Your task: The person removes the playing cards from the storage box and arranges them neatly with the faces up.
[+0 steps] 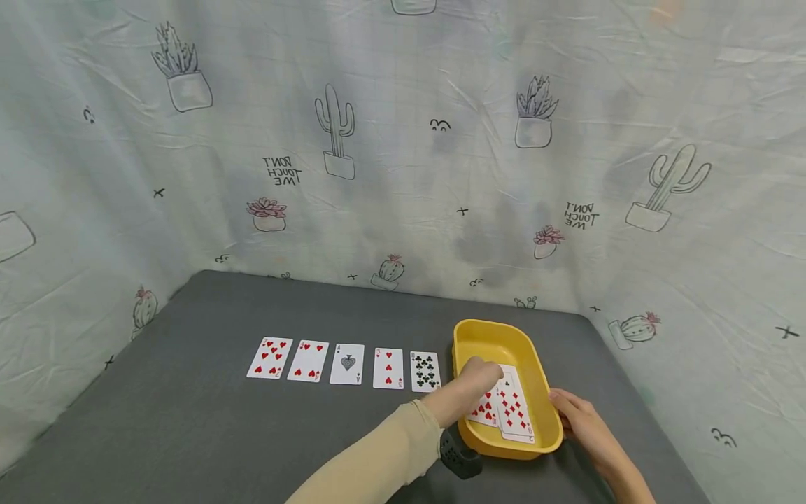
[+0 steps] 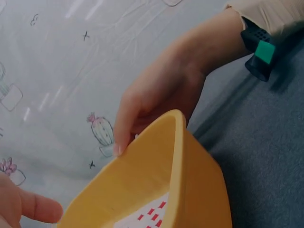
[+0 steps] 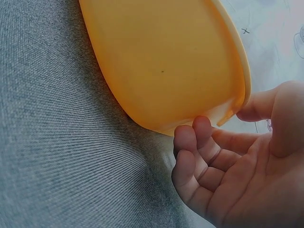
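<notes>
A yellow tray (image 1: 538, 364) stands on the table, holding overlapping playing cards: one with red hearts (image 1: 483, 413), one with red diamonds (image 1: 516, 411). My left hand (image 1: 475, 383) reaches over its left rim, fingers bent down at the cards. Whether it holds one of them is hidden. In the left wrist view one of its fingers (image 2: 40, 207) shows beside the rim. My right hand (image 1: 582, 423) grips the right rim. In the right wrist view its thumb (image 3: 256, 105) lies on the rim, with the other fingers curled beneath the tray wall.
Left of the tray lies a face-up row of cards: hearts (image 1: 269, 358), more hearts (image 1: 308, 361), an ace of spades (image 1: 347, 364), a three of hearts (image 1: 387, 369) and clubs (image 1: 425, 371). A cactus-print cloth (image 1: 403, 175) hangs around the dark grey table (image 1: 220, 420).
</notes>
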A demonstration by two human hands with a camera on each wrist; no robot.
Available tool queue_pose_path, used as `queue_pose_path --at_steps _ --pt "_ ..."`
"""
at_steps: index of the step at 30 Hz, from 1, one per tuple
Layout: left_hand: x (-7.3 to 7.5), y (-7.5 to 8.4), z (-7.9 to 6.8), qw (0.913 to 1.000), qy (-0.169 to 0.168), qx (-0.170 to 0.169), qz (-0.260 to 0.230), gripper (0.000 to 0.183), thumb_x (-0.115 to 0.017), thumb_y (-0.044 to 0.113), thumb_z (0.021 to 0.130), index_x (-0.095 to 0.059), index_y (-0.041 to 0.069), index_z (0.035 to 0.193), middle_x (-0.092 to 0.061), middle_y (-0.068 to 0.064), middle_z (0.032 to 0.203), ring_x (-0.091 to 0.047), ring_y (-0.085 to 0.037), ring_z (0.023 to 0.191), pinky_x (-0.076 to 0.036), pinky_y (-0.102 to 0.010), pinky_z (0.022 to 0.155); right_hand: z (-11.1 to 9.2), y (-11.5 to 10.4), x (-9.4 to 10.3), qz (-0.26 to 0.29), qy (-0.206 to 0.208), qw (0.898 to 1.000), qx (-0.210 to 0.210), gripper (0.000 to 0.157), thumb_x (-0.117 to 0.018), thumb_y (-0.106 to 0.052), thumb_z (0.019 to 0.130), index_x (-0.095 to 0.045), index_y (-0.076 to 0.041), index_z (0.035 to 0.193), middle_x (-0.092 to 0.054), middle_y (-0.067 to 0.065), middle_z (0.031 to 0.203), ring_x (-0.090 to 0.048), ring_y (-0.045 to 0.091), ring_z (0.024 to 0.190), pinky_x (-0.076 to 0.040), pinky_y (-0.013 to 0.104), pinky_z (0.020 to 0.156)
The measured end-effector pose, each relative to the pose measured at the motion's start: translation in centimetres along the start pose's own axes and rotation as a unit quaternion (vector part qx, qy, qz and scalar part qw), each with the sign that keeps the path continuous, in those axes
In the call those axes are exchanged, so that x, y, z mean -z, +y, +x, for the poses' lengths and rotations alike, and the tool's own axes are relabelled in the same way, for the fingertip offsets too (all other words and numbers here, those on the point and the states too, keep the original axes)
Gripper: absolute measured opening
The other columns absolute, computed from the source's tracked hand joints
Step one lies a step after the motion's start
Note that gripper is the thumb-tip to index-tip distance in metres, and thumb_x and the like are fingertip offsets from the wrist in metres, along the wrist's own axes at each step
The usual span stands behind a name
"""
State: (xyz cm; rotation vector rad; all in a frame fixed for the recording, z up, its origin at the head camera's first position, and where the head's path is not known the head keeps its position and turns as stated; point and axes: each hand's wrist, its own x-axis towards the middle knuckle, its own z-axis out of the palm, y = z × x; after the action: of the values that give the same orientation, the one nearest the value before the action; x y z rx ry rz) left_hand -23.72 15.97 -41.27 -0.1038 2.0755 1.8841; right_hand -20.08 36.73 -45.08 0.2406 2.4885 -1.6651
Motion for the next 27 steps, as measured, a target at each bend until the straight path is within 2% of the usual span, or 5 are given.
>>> queue_pose_path --at_steps 6,14,17,20,27 --pt "0.1 0.5 -1.0 0.9998 0.002 -0.008 0.016 0.035 -0.060 0.019 0.090 -0.054 -0.005 0.116 -0.052 -0.010 0.088 -0.060 -0.028 0.082 -0.052 -0.043 0.080 0.1 -0.1 0.0 -0.004 0.000 1.000 0.000 0.059 -0.043 -0.034 0.106 -0.039 0.016 0.139 -0.064 0.022 0.115 -0.067 0.026 0.094 -0.057 0.037 0.071" --pt "-0.1 0.0 -1.1 0.9998 0.010 -0.007 -0.018 0.049 -0.056 0.018 0.092 -0.046 -0.010 0.131 -0.051 -0.012 0.099 -0.054 -0.025 0.089 -0.049 -0.042 0.084 0.1 -0.1 -0.1 -0.005 -0.001 1.000 -0.005 0.059 -0.042 -0.034 0.107 -0.039 0.015 0.138 -0.066 0.019 0.112 -0.067 0.025 0.092 -0.057 0.036 0.070" --pt "-0.1 -0.2 -0.8 0.9989 -0.004 0.010 -0.046 0.044 -0.055 0.018 0.093 -0.048 -0.007 0.128 -0.053 -0.008 0.089 -0.056 -0.020 0.076 -0.053 -0.036 0.074 0.1 -0.2 -0.1 -0.005 0.002 1.000 -0.004 0.058 -0.042 -0.033 0.107 -0.040 0.015 0.138 -0.066 0.020 0.111 -0.067 0.025 0.091 -0.057 0.036 0.069" --pt "-0.1 -0.4 -0.6 0.9967 -0.017 0.039 -0.069 0.038 -0.056 0.018 0.093 -0.051 -0.002 0.124 -0.049 -0.006 0.079 -0.046 -0.017 0.062 -0.045 -0.028 0.058 0.1 -0.1 0.0 -0.004 0.003 1.000 -0.002 0.059 -0.042 -0.033 0.107 -0.039 0.016 0.138 -0.065 0.021 0.113 -0.067 0.024 0.092 -0.057 0.036 0.070" --pt "-0.4 -0.6 -0.4 0.9927 -0.033 0.091 -0.072 0.032 -0.059 0.022 0.094 -0.055 0.004 0.120 -0.042 -0.006 0.073 -0.036 -0.017 0.058 -0.030 -0.023 0.050 0.2 0.2 0.1 -0.001 0.000 1.000 -0.001 0.058 -0.042 -0.033 0.107 -0.039 0.015 0.139 -0.065 0.021 0.114 -0.067 0.024 0.093 -0.057 0.036 0.070"
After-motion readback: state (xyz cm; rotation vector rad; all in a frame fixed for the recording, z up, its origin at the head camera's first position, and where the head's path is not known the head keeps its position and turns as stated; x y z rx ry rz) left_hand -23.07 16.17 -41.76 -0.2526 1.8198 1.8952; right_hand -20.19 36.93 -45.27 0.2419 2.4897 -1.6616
